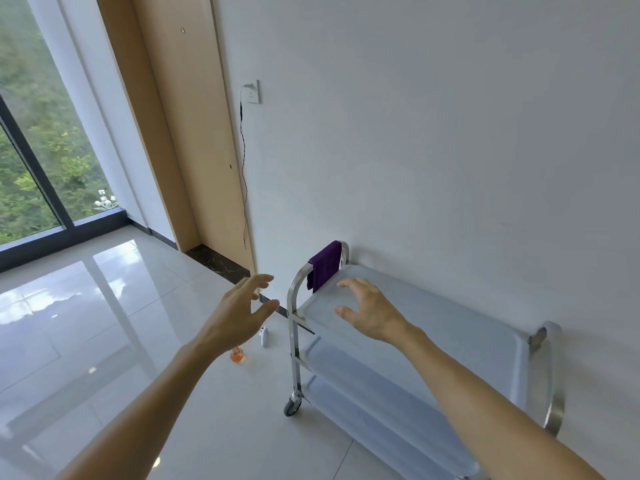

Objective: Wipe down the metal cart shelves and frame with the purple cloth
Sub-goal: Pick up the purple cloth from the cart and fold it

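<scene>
Purple cloth (325,266): draped over the end handle of the metal cart (450,327).
Left hand (239,315): held beside the cart, fingers spread, nothing gripped.
Right hand (369,313): held above the cart's top shelf, fingers apart, empty.

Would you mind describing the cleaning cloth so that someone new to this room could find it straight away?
Look for the metal cart standing against the white wall. At its far end a curved handle bar rises above the top shelf, and the purple cloth hangs folded over that bar. It is the only dark purple, soft thing there; everything around it is bare steel or white.
</scene>
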